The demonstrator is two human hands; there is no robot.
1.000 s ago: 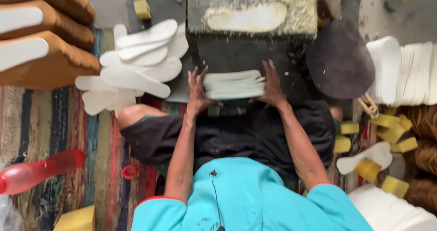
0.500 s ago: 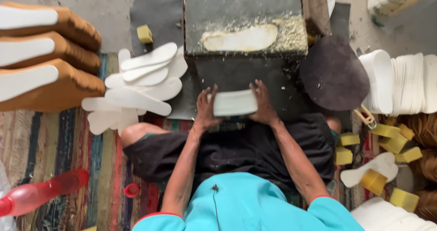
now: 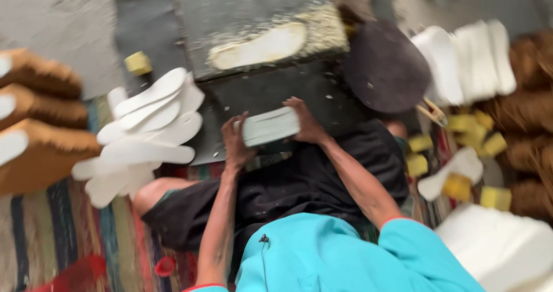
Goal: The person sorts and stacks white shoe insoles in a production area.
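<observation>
Nearest me: turquoise shirt (image 3: 340, 257) and dark shorts (image 3: 299, 188), cut off by the bottom edge. A blurred red object (image 3: 75, 272) on the striped rug's (image 3: 69, 223) near edge; I cannot make out what it is.

Next: left hand (image 3: 236, 145) and right hand (image 3: 305, 122) clasp the two ends of a stack of white insoles (image 3: 269, 126), held edge-on above the dark slab's (image 3: 276, 90) near edge.

Left of the slab: loose white insoles (image 3: 144, 131) piled; brown soles (image 3: 40, 125) partly out of frame.

Farther: one insole shape (image 3: 259, 45) in glue residue on the slab's far part. Right, a dark round piece (image 3: 385, 67), yellow blocks (image 3: 472, 131), all smeared by motion.
</observation>
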